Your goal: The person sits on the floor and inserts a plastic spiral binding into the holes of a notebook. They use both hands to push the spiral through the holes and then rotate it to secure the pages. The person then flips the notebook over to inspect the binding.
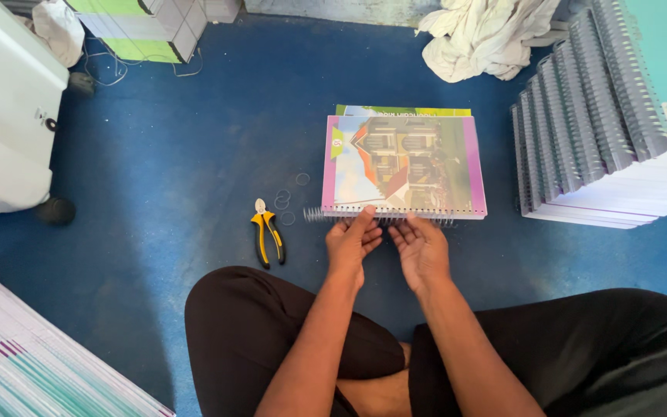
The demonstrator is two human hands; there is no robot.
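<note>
Silver wire spiral binding [380, 217] runs left-right along the purple-bordered booklet's [403, 165] near edge. I see both hands, left hand [353, 243] and right hand [421, 249], equally near and loosely open, fingertips touching it.

A notebook [404, 166] lies on the floor [194, 154] before the person's knees, a wire coil [380, 217] along its near edge, pliers [266, 232] to its left, a cloth [488, 35] behind and stacked notebooks [604, 131] right.

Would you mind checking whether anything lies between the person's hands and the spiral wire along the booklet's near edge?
Nothing visible does: the left hand and right hand already touch the spiral wire; the pliers lie off to the left.
</note>
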